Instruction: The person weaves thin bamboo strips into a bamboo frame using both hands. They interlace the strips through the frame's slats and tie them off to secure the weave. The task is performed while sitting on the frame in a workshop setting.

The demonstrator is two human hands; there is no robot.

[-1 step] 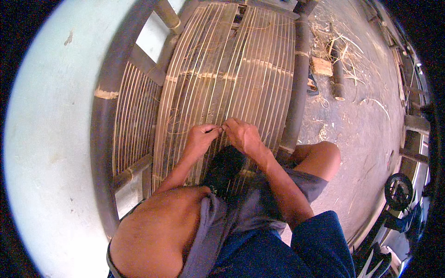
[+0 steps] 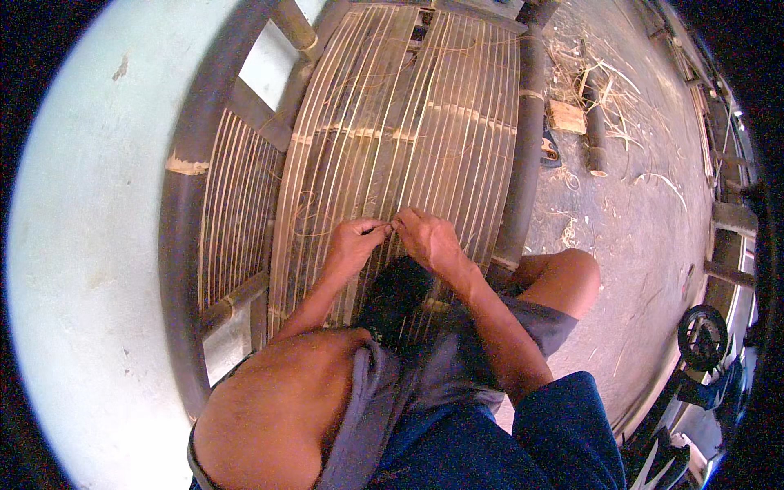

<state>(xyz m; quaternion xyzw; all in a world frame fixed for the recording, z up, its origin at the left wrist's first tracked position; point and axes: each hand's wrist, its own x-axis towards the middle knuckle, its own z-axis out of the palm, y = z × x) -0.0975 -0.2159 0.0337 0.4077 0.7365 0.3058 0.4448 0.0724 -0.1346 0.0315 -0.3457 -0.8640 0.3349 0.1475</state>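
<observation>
Hands meet over the near middle of the bamboo slat panel (image 2: 408,139), left hand (image 2: 353,243) and right hand (image 2: 429,238) both pinching a thin binding strand (image 2: 390,227), probably tying slats, which needs steady tension.

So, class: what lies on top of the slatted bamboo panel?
Both hands, left hand and right hand, rest on the bamboo panel, pinching thin cord. A dark object covers slats below.
</observation>
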